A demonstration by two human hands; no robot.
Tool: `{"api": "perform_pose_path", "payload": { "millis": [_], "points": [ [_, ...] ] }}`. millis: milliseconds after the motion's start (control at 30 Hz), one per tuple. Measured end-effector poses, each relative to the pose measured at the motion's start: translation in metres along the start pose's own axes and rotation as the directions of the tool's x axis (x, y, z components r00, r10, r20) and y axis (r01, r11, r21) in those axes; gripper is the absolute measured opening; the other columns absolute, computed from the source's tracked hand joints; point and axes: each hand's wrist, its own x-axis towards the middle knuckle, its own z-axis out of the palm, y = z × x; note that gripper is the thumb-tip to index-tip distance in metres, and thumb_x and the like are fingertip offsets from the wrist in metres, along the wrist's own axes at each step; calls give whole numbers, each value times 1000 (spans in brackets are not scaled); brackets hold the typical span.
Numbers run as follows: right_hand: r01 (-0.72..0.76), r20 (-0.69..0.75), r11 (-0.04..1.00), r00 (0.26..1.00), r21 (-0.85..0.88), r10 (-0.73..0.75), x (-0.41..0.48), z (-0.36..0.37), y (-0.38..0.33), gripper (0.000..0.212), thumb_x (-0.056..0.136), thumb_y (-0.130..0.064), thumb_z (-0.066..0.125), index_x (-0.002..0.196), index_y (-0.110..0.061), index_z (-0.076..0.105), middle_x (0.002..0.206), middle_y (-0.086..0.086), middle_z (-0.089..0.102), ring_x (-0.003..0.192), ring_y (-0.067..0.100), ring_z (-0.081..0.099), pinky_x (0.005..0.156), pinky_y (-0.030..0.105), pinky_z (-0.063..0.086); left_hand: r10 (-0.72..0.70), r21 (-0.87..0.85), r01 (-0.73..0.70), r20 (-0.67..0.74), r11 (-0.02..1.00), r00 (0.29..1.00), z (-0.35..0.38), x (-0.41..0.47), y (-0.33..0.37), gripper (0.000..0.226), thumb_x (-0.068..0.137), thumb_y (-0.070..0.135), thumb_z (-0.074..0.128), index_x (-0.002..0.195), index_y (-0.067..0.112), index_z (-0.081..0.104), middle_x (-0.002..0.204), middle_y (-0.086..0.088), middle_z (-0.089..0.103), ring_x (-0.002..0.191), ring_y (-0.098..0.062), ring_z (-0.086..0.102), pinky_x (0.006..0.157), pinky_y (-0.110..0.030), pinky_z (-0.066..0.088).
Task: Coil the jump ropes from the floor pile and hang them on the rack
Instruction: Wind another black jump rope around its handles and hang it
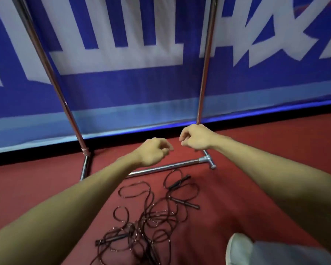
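Ropes: a tangled heap on the floor, just in front of the rack's base bar. Judged light, thin, limp and prone to snagging. Best taken by the stiff black handles, which lie at the heap's edges. Left hand and right hand hover above, fingers curled in, with nothing seen in them. No container in view. Banner behind.

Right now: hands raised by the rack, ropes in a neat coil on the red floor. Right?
Not a neat coil. The head view shows the ropes in a loose, tangled pile on the red floor. The rest holds: the left hand and right hand are raised by the rack.
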Motion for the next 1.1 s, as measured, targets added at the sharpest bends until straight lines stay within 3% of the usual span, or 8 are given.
{"api": "perform_pose_path", "payload": {
  "millis": [133,433,533,600,667,767,967,1100],
  "points": [
    [-68,110,998,992,-8,68,7,68,39,15,89,-10,60,97,-12,72,81,-3,63,72,10,56,55,10,39,-80,-30,84,105,996,991,63,7,-43,22,95,11,52,111,14,67,91,2,63,86,-12,56,75,-18,40],
    [-229,256,973,941,-5,222,43,218,104,16,86,-9,59,92,-15,72,103,5,72,103,21,64,84,19,44,-269,-224,325,248,919,931,157,27,-144,20,96,12,53,86,27,63,92,-6,69,82,-19,61,78,-32,52],
    [-226,260,973,938,-36,228,49,258,120,17,85,-7,61,100,-9,69,108,9,69,106,24,62,88,23,45,-308,-278,381,272,882,912,179,27,-164,23,95,0,49,95,17,64,79,-2,62,58,-1,56,57,-18,47],
    [-202,252,976,943,-82,217,51,276,128,19,85,-7,64,103,-9,64,111,10,61,106,27,58,91,31,47,-336,-370,429,292,824,896,190,27,-174,25,93,-6,48,91,14,63,81,-5,61,67,-8,60,61,-14,48],
    [-208,239,975,946,-80,221,53,285,133,21,83,-8,68,100,-15,59,109,6,57,102,25,57,88,30,45,-356,-418,459,304,784,884,199,26,-183,25,92,-7,48,92,13,63,84,-6,63,73,-17,60,63,-16,49],
    [-216,259,974,939,-73,228,56,285,134,24,82,-11,73,103,-14,61,108,10,64,100,25,60,83,27,43,-371,-435,477,310,764,876,205,21,-187,26,93,-6,45,101,11,62,84,-4,63,66,-13,57,52,-12,43],
    [-261,107,965,960,-6,260,46,246,104,13,83,-19,71,94,-18,64,101,1,68,107,24,59,100,40,41,-385,-507,496,314,704,868,189,4,-168,26,95,-7,43,112,0,62,84,-8,62,63,-11,56,50,-9,43],
    [-274,32,926,961,258,276,38,206,67,26,71,-27,83,65,-20,58,61,-9,58,74,15,55,73,28,43,-359,-504,427,232,751,904,154,-7,-144,19,94,3,54,110,7,64,92,-7,62,79,-15,56,71,-15,45]
  ]
}}
